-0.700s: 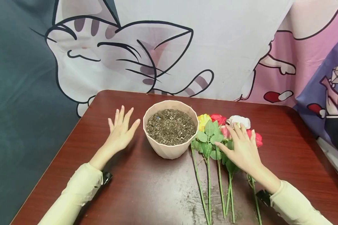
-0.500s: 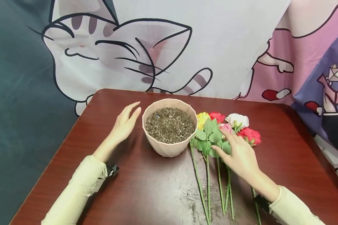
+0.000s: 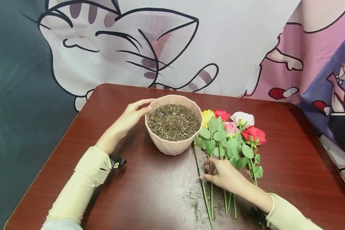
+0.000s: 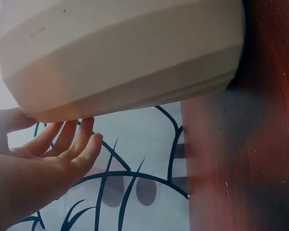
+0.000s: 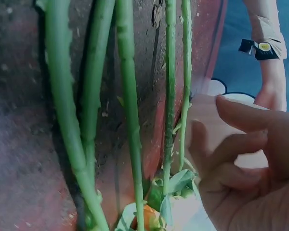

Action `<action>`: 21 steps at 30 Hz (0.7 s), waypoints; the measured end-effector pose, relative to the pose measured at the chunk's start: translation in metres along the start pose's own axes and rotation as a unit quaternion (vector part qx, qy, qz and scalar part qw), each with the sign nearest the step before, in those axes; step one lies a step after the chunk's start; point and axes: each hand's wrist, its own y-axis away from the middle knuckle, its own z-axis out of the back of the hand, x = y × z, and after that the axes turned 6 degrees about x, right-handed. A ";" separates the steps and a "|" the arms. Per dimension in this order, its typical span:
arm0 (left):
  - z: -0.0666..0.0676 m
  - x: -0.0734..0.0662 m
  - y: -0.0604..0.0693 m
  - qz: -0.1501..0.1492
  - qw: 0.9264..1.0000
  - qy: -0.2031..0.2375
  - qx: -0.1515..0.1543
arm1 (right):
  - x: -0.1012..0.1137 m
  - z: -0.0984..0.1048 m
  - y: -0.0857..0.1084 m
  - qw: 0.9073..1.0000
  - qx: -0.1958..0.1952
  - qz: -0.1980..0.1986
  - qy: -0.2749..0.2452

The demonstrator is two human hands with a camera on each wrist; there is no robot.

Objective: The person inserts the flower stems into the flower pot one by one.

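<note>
A pale pink faceted flowerpot [image 3: 172, 148] filled with dark soil [image 3: 173, 123] stands on the table. My left hand [image 3: 129, 118] is at the pot's left side, its thumb and fingertips touching near the rim; in the left wrist view the hand [image 4: 43, 163] lies against the outer wall of the pot [image 4: 125, 53]. To the pot's right lie several artificial roses, among them a yellow one [image 3: 207, 117], a white one [image 3: 242, 118] and a red one [image 3: 254, 134]. My right hand [image 3: 225, 174] hovers over their stems, thumb and fingers apart beside the leftmost stem [image 3: 204, 195], holding nothing.
The reddish-brown wooden table [image 3: 149, 191] has rounded far corners. Behind it hangs a cloth backdrop [image 3: 233, 38] printed with a cartoon cat. Dark soil crumbs or wet marks [image 3: 194, 207] lie near the stems.
My left hand has moved right and now touches the pot. The right hand has moved from above the blooms down and left to the stems, its fingers bending.
</note>
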 end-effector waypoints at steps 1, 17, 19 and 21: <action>0.000 -0.001 -0.002 0.004 1.000 0.013 0.008 | 0.000 0.000 -0.001 1.000 0.008 -0.002 0.000; 0.006 -0.008 -0.008 0.034 0.996 0.072 0.040 | -0.004 -0.004 -0.012 0.987 0.113 -0.073 -0.091; 0.006 -0.007 -0.009 0.035 0.997 0.064 0.032 | -0.005 -0.002 -0.013 0.979 0.124 -0.081 -0.141; 0.006 -0.006 -0.010 0.034 0.998 0.056 0.025 | -0.007 0.002 -0.013 0.971 0.129 -0.074 -0.187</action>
